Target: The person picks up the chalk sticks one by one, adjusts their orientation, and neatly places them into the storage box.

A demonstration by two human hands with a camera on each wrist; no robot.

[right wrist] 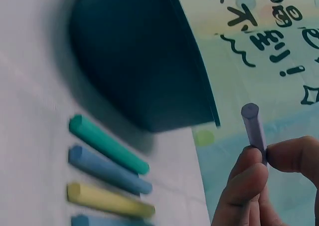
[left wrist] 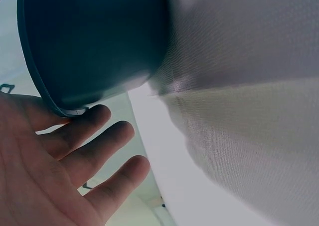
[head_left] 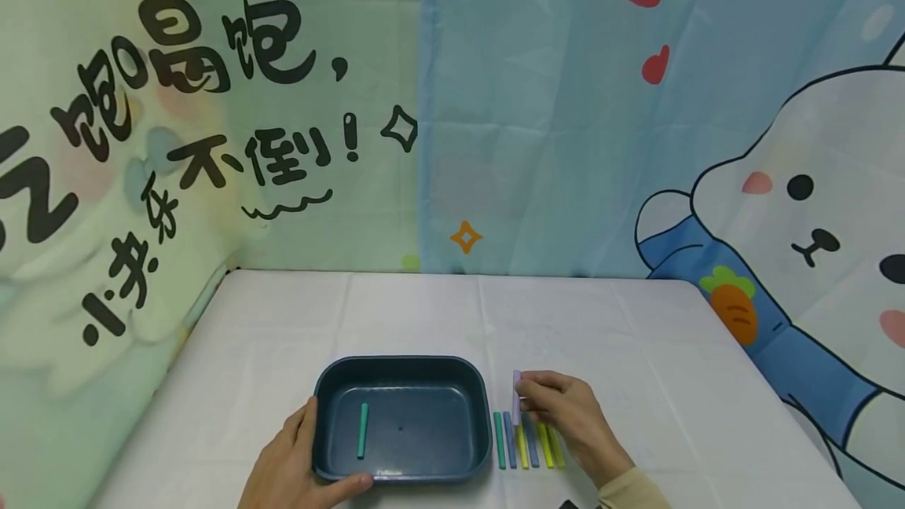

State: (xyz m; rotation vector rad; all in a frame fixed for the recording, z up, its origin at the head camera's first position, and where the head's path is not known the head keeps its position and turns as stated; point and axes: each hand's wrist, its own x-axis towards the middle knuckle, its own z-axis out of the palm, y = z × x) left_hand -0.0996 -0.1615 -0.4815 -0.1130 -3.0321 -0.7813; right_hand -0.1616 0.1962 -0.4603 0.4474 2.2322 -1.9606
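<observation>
My right hand (head_left: pixel 569 411) pinches a purple chalk stick (head_left: pixel 516 397) between thumb and fingers, raised over a row of chalks. In the right wrist view the purple chalk (right wrist: pixel 254 126) points up from the fingertips, beside the dark blue tray (right wrist: pixel 134 51). Inside the tray (head_left: pixel 401 362) lies one green chalk (head_left: pixel 363 430). At the tray's near left corner, my left hand (head_left: pixel 293 454) rests against its side, thumb along the front edge. The left wrist view shows that hand (left wrist: pixel 65 151) with fingers extended and spread by the rim of the tray (left wrist: pixel 30 61).
Right of the tray, a row of chalks lies on the white table (head_left: pixel 283 320): a green one (head_left: pixel 500 440), blue ones (head_left: pixel 510 440) and yellow ones (head_left: pixel 522 448), partly under my right hand. Printed curtains (head_left: pixel 530 140) hang behind the table.
</observation>
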